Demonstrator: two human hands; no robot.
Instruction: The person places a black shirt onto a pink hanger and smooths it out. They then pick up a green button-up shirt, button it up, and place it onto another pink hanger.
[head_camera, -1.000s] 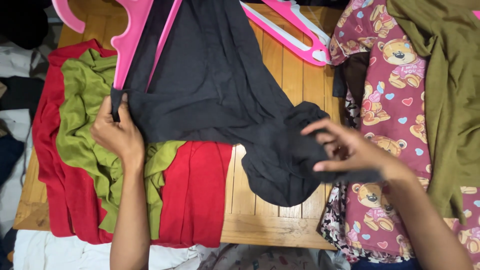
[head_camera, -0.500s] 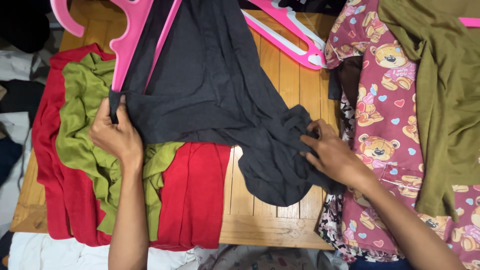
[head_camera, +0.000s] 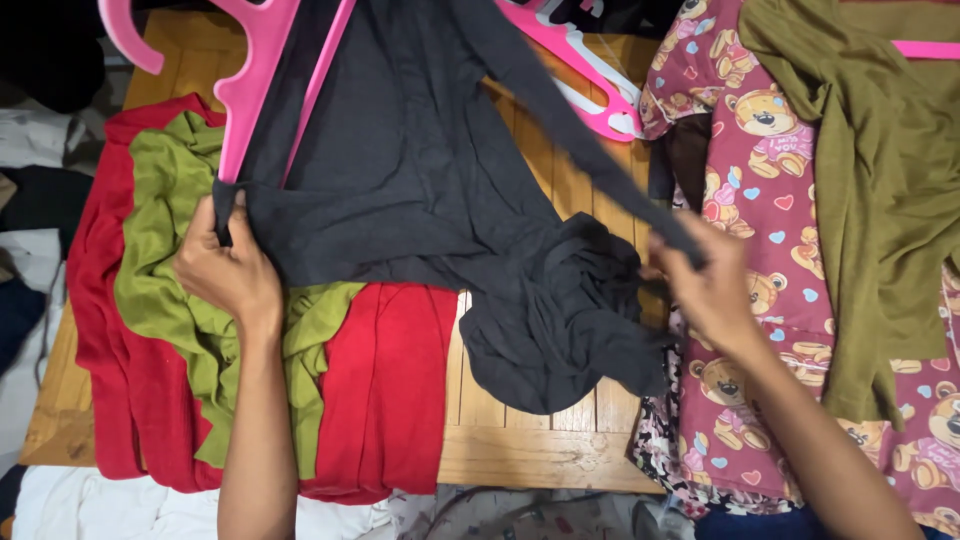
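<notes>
Garment: a dark grey, thin knit garment (head_camera: 420, 200) is lying spread across the middle of the wooden slatted table (head_camera: 520, 450), its lower right part bunching into a crumpled heap near the table's front edge.
Strip: a long narrow band of the same dark grey cloth (head_camera: 570, 130) is running taut and slanting from the top of the view down to the right hand.
Left hand: the left hand (head_camera: 225, 270) is closing on the garment's left corner, fingers curled around the cloth, resting over the green fabric.
Right hand: the right hand (head_camera: 705, 285) is pinching the lower end of the strip, just beside the crumpled heap, fingers narrowed on the cloth.
Hanger at left: a bright pink plastic clothes hanger (head_camera: 250, 80) is lying partly under the garment's upper left edge, its hook pointing to the top left.
Hanger at top: a second pink plastic hanger (head_camera: 590, 70) is lying on the table behind the strip.
Under the left arm: an olive-green soft top (head_camera: 160, 270) is lying on a red cloth (head_camera: 390, 380), both draping over the table's left part.
Right side: a maroon fabric printed with teddy bears and hearts (head_camera: 760, 200) is lying beneath an olive-brown garment (head_camera: 880, 200).
</notes>
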